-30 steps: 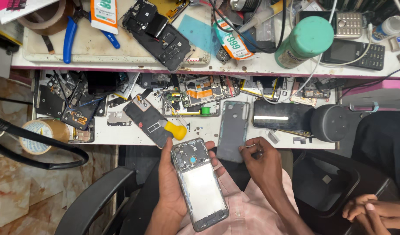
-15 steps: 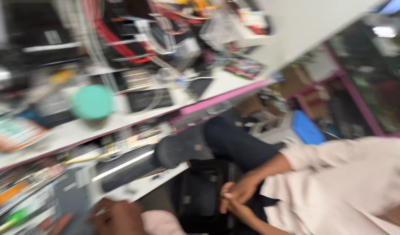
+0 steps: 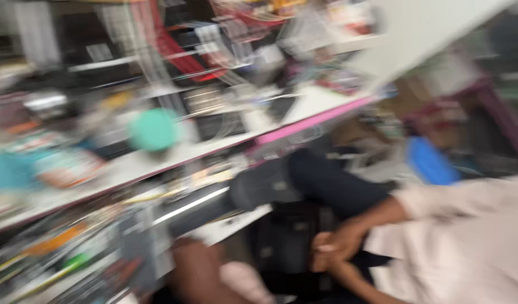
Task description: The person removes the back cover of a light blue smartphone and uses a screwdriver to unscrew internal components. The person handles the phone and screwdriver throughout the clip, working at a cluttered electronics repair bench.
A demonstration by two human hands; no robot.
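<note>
The picture is heavily smeared by motion. At the bottom edge a brown shape, my right hand (image 3: pixel 198 275) or its wrist, rises in front of the white lower shelf (image 3: pixel 236 225); its fingers are too blurred to read. My left hand is out of the frame, and so is the opened phone. A green round cap (image 3: pixel 153 129) stands on the upper shelf (image 3: pixel 157 160) with its pink front edge. To the right sits another person in a pale shirt (image 3: pixel 467 242), hands clasped (image 3: pixel 332 247) in the lap.
Cluttered shelves with red cables (image 3: pixel 180 50), boxes and phone parts fill the upper left. A dark round pouch (image 3: pixel 264 183) lies at the shelf's end beside the other person's dark trouser leg (image 3: pixel 332 186). A blue object (image 3: pixel 431 160) sits behind.
The view has swung from looking down at the bench to the right, toward the seated person. The phone and my left hand have left the frame; since half a second ago little else differs.
</note>
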